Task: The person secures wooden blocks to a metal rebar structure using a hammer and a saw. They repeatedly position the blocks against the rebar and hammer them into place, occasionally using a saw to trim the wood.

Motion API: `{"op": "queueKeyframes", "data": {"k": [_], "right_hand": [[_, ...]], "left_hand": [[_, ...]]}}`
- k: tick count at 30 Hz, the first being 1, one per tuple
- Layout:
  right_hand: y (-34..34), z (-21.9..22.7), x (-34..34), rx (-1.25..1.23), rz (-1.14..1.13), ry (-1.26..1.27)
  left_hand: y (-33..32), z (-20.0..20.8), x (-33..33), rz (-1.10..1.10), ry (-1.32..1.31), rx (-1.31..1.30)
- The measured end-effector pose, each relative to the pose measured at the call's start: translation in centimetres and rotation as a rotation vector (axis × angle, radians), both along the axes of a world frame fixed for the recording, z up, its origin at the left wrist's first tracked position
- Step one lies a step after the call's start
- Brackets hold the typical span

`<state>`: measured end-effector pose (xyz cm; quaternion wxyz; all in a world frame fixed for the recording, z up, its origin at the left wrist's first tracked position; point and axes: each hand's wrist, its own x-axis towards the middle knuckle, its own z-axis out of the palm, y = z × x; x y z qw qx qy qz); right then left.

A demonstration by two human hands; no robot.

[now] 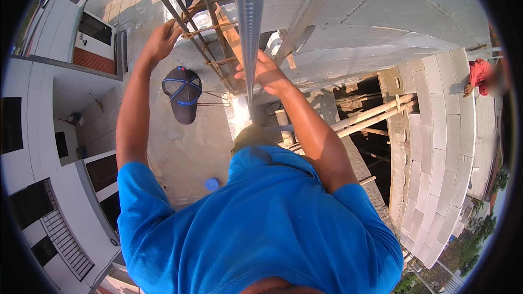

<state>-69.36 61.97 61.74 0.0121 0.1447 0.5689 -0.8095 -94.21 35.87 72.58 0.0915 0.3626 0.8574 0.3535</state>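
Note:
My left hand [162, 42] reaches up to a rebar cage [204, 24] of rusty vertical bars and tied stirrups, its fingers bent around the outer bar. A wooden plank [229, 34] stands inside or just behind the cage. A long perforated metal profile [249, 16] runs upright in front of me. Beside it is my right hand [267, 74], palm turned up and fingers stretched out; some fingers pass behind the profile, with the tips near the plank's lower end. Whether those tips touch the plank, I cannot tell.
A dark cap [183, 95] with blue trim and a blue round lid [212, 184] are at left. Grey block walls [436, 152] rise at right, past a dark opening [370, 125] crossed by bamboo poles [376, 115]. A person in red [479, 76] is beyond the wall.

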Motion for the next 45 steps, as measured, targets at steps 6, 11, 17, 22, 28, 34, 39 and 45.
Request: {"op": "queueKeyframes", "data": {"k": [6, 11, 17, 22, 28, 34, 39, 45], "right_hand": [[-0.5, 3.8, 2.3, 0.039, 0.003, -0.061], [-1.7, 7.9, 4.8, 0.166, -0.072, -0.136], [-2.1, 6.3, 7.0, 0.13, -0.128, -0.048], [-2.7, 7.4, 6.8, 0.218, -0.153, -0.077], [-1.7, 5.8, 7.3, 0.048, -0.133, -0.032], [-2.0, 3.5, 10.2, 0.131, -0.127, 0.05], [-1.8, 6.4, 12.7, -0.018, -0.025, -0.054], [-2.2, 8.5, 15.0, -0.022, -0.05, -0.014]], "left_hand": [[-0.2, 0.2, 3.5, 0.281, -0.192, 0.06], [-2.5, -3.6, 7.2, 0.486, -0.292, 0.368], [-4.8, -5.2, 14.6, 0.625, -0.426, 0.598], [-5.5, -5.4, 19.9, 0.721, -0.502, 0.682], [-6.3, -6.7, 23.4, 0.75, -0.512, 0.697], [-4.9, -6.9, 27.3, 0.795, -0.525, 0.767], [-4.0, -7.3, 29.8, 0.782, -0.473, 0.814], [-1.9, -6.1, 32.4, 0.777, -0.453, 0.839]]}}
